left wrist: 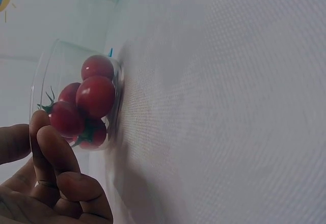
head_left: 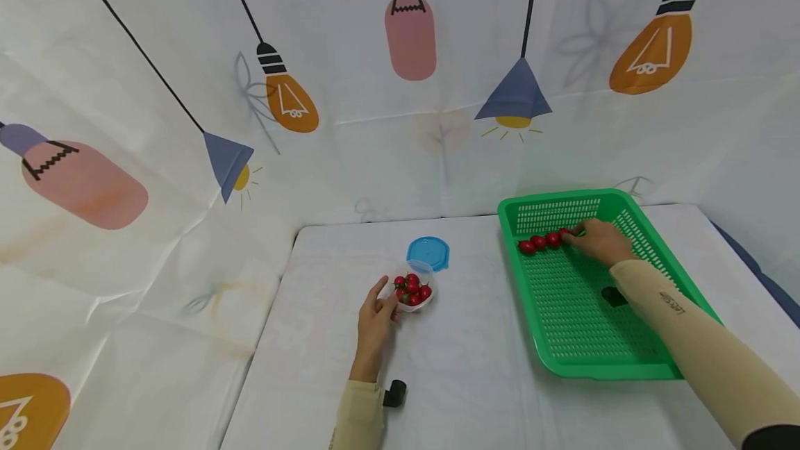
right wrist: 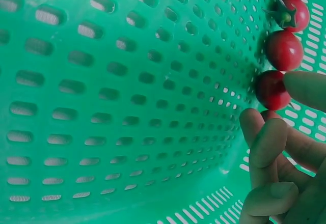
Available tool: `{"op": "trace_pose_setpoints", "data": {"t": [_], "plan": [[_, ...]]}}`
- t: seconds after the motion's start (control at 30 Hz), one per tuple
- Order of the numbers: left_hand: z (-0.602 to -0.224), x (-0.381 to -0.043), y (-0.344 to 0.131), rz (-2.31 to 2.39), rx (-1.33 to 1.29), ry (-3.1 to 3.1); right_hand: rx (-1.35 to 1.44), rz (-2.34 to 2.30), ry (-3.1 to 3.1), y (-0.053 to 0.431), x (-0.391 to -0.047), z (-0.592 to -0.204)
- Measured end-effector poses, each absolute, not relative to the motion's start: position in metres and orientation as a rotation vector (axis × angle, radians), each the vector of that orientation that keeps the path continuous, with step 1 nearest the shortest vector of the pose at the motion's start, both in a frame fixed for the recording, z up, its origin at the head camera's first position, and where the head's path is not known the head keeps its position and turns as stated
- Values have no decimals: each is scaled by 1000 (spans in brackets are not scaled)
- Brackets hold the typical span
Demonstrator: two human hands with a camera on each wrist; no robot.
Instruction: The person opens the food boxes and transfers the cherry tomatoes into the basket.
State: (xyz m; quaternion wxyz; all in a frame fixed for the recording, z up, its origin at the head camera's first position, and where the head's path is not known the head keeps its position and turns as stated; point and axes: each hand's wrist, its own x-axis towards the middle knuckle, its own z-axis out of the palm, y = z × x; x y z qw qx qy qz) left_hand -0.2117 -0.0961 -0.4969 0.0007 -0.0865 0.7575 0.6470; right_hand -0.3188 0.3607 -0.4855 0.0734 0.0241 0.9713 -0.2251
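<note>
My left hand (head_left: 375,318) is at the near left side of a clear plastic container (head_left: 420,307), its thumb and fingertips at the rim. Several red cherry tomatoes (left wrist: 96,96), some with green stems, lie inside the container. My right hand (head_left: 601,240) reaches into a green perforated basket (head_left: 544,353) at its far side. Thumb and fingertips meet around a cherry tomato (right wrist: 272,89), the last at the hand's end of a row of cherry tomatoes (head_left: 539,242) along the far wall. How firmly either hand grips is partly hidden.
A blue lid (head_left: 428,253) lies on the white-covered table (head_left: 462,353) just behind the container. The basket stands on the table's right part. A white curtain (head_left: 375,158) printed with lamps hangs behind the table's far edge.
</note>
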Motion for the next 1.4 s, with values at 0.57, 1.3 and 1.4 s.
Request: {"op": "trace_pose_setpoints", "data": {"t": [0.57, 1.3, 1.4], "plan": [[-495, -212, -97, 2039, -234, 2400, -119, -818, 3036, 311, -312, -440], [-540, -227, -104, 2080, -266, 2403, -338, -934, 3028, 244, -298, -408], [-540, -227, -104, 2083, -260, 2405, -343, -950, 3020, 235, -297, -407]]}}
